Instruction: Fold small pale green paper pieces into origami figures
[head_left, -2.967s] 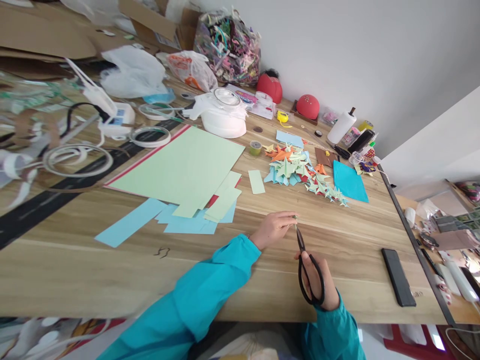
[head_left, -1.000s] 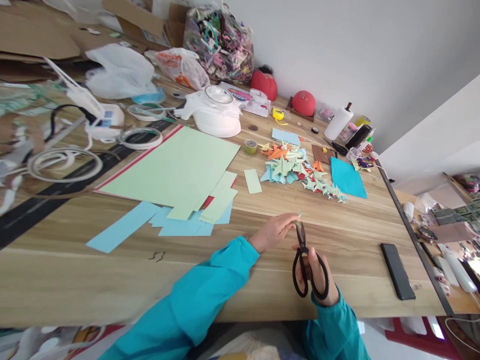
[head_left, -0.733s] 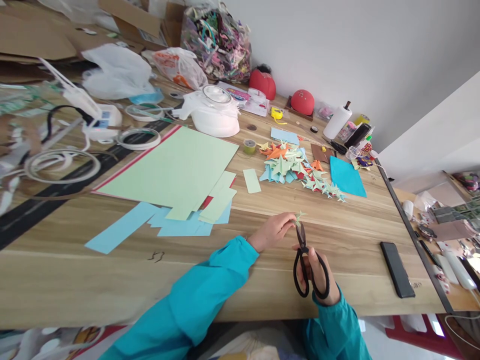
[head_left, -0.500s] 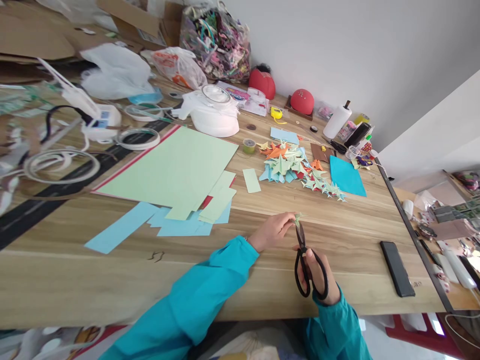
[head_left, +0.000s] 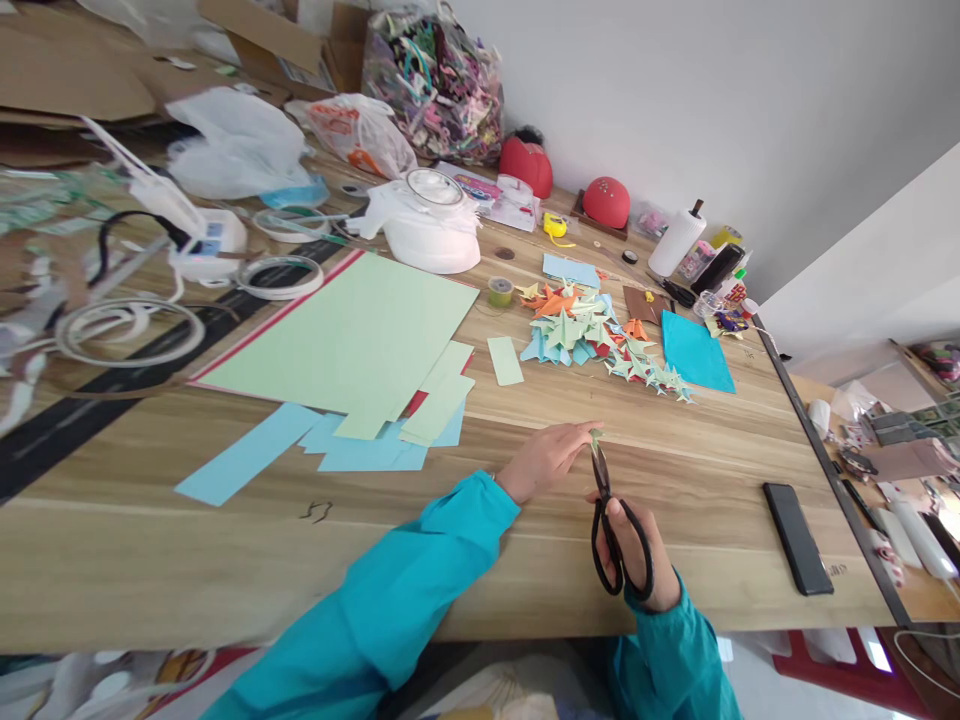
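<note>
Black-handled scissors (head_left: 606,500) are in my right hand (head_left: 643,550), their blades pointing away from me. At the blade tips is a small folded piece of pale green paper (head_left: 595,438). My left hand (head_left: 549,458) pinches this paper from the left, its fingers stretched toward the tips. Whether the blades touch the paper is too small to tell. Beyond my hands lies a pile of folded paper stars (head_left: 570,325) in green, blue, orange and red. A pale green paper strip (head_left: 505,361) lies left of the pile.
Large green sheets (head_left: 352,335) and blue paper strips (head_left: 244,455) lie on the left. A phone (head_left: 797,540) rests near the right edge, with a turquoise sheet (head_left: 697,352) farther back. Tape rolls (head_left: 280,278), a white bundle (head_left: 431,240) and a yellow tape measure (head_left: 555,226) stand behind.
The fingers of my left hand have straightened slightly around the small paper. The scissors stay almost in place, and the whole view has shifted a little.
</note>
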